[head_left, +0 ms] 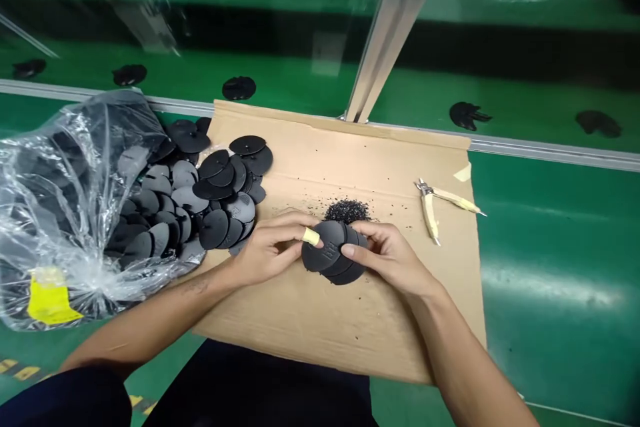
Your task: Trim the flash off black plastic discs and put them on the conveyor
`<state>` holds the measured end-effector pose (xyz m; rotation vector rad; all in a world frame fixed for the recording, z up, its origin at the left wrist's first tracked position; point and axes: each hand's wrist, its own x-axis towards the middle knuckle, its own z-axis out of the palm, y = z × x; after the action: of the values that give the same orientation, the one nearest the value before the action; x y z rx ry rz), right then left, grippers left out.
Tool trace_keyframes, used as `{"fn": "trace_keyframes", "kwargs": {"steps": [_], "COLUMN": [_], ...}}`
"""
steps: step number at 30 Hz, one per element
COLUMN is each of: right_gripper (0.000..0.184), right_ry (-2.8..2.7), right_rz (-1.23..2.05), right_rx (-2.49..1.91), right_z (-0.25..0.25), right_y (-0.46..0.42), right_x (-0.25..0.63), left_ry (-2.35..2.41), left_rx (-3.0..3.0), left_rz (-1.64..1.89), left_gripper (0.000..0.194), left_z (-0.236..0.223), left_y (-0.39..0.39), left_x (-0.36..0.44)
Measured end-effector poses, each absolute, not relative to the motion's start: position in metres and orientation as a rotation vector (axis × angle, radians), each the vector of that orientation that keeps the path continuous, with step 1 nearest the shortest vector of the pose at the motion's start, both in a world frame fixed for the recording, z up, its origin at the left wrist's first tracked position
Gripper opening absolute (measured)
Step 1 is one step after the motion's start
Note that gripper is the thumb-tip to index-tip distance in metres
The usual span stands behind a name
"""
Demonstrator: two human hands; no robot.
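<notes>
Several round black plastic discs are fanned out between my two hands, above the cardboard sheet. My right hand pinches the fanned discs at their right side, thumb on top. My left hand, with yellow tape around one finger, is closed at the left edge of the front disc, which bears raised marks. Just beyond the discs lies a small heap of black plastic bits. A pair of nippers with yellow-wrapped handles rests apart on the cardboard to the right, jaws pointing away.
Left of my hands, many loose black discs lie piled, spilling toward a clear plastic bag with a yellow label. An aluminium post rises behind the cardboard. The green table extends to the right.
</notes>
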<state>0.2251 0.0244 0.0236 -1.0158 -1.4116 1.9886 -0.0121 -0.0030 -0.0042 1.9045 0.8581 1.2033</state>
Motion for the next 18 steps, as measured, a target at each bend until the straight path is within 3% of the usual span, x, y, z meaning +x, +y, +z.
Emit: {"fn": "trace_keyframes", "kwargs": {"steps": [18], "right_gripper": [0.035], "right_ry": [-1.36], "right_rz": [1.903], "right_rx": [-1.101], "right_z": [0.0222], "right_y": [0.0214], "right_x": [0.2182], "left_ry": [0.875], "left_rx": [1.977], "left_rz": [1.259], "left_gripper": [0.03], "left_z": [-0.0049], "left_y": [-0.0071], "left_x": [-0.0093]}}
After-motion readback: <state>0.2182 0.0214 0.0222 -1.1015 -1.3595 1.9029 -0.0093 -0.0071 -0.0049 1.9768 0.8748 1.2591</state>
